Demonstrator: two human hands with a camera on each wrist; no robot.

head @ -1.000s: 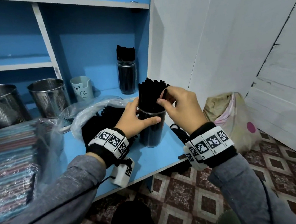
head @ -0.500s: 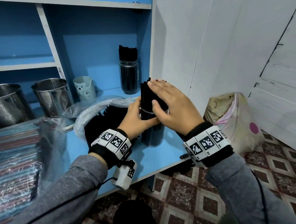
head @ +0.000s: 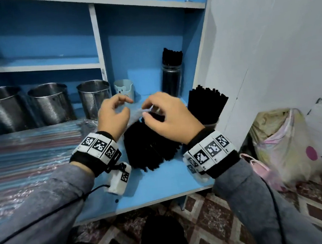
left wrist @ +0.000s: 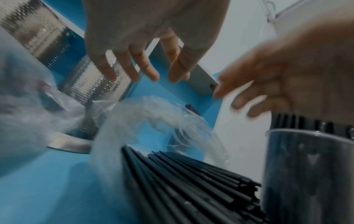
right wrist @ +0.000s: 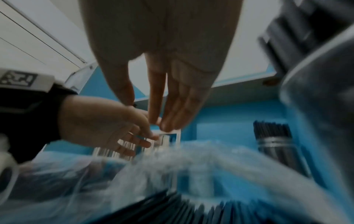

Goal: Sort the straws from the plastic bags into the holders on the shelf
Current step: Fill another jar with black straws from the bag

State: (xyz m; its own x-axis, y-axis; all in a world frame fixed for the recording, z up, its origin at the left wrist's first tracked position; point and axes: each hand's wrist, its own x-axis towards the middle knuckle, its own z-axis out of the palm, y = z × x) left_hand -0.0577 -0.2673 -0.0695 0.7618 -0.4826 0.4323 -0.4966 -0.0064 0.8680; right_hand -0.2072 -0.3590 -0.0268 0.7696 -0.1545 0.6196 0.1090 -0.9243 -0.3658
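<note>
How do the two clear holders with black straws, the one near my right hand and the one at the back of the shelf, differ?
The near holder is packed full, and its straws fan out wide and lean right; the back holder keeps a narrower, upright bunch. The near holder stands at the shelf's right edge against the white wall, partly hidden by the right hand; the back holder stands free in full view. Both hold only black straws.

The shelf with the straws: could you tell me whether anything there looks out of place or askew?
Yes: loose black straws lie fanned across the shelf, spilling from the clear plastic bag. The full holder nearby leans.
</note>
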